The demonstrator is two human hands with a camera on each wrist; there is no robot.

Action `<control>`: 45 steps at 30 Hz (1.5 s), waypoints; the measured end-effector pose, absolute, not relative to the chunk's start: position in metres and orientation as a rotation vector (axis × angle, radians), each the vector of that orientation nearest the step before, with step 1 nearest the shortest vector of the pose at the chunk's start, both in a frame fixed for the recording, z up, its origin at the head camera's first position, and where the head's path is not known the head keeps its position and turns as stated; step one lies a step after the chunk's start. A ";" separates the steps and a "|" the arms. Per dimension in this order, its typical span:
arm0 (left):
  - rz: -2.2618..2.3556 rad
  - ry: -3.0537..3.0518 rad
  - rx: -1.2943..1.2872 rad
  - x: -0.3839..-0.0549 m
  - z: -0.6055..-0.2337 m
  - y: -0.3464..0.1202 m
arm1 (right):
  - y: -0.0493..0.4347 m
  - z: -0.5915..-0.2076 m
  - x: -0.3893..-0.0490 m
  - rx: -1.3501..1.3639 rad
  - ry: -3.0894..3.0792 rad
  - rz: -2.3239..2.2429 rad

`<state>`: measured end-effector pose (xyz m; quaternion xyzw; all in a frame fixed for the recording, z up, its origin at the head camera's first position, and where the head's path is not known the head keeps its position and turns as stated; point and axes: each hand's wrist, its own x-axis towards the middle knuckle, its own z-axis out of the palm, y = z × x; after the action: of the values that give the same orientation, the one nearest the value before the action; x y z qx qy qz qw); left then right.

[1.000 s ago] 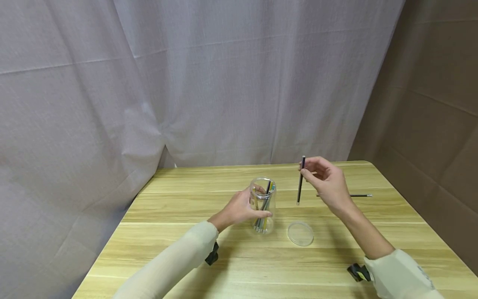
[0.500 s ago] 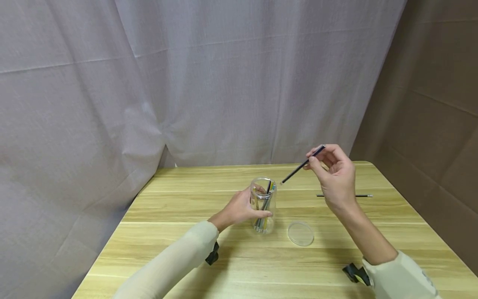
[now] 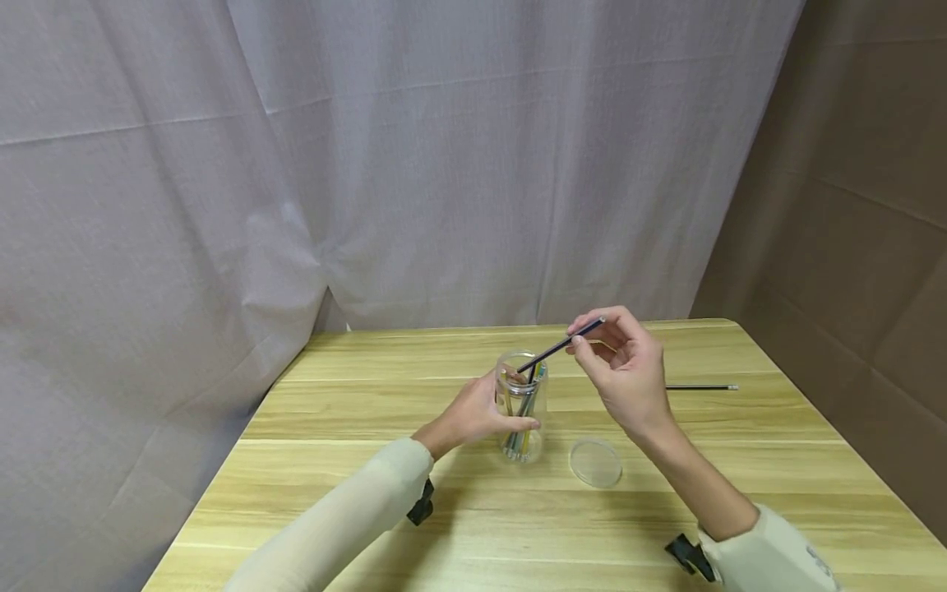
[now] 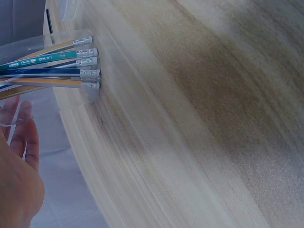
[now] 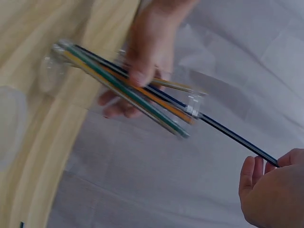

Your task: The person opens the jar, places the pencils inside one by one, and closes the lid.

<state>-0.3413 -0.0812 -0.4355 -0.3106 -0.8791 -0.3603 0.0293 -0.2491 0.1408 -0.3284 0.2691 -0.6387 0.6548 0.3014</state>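
Note:
A clear jar (image 3: 521, 448) stands upright on the table with several pencils (image 4: 52, 58) inside, their eraser ends at the bottom. My left hand (image 3: 473, 411) grips the jar from its left side, fingers behind and thumb across the front. Above and right of the jar, my right hand (image 3: 625, 370) pinches a dark pencil (image 3: 562, 344) between thumb and fingers. This pencil slants down to the left, its lower end at the jar's mouth; the right wrist view shows the pencil (image 5: 237, 138) reaching the jar's neck.
A round clear lid (image 3: 595, 462) lies flat on the wooden table (image 3: 518, 534), right of the jar. Another dark pencil (image 3: 703, 387) lies farther right, partly hidden by my right hand. Grey curtain (image 3: 444, 164) hangs behind the table.
My right hand first rose to the right while the pencil tilted from near vertical to slanted. Then it came left and down, bringing the pencil's end to the jar's mouth. The left hand stayed still.

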 end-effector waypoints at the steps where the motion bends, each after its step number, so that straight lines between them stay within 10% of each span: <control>1: -1.111 -2.713 -0.956 -0.341 -0.435 -0.081 | 0.140 -0.333 -0.250 0.708 -1.739 1.701; 45: -1.078 -2.724 -1.013 -0.340 -0.436 -0.083 | 0.109 -0.373 -0.274 0.941 -2.166 0.801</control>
<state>-0.3403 -0.0829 -0.4357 -0.3267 -0.8786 -0.3476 0.0209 -0.2741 0.1090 -0.3734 0.3577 -0.8233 0.3047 0.3184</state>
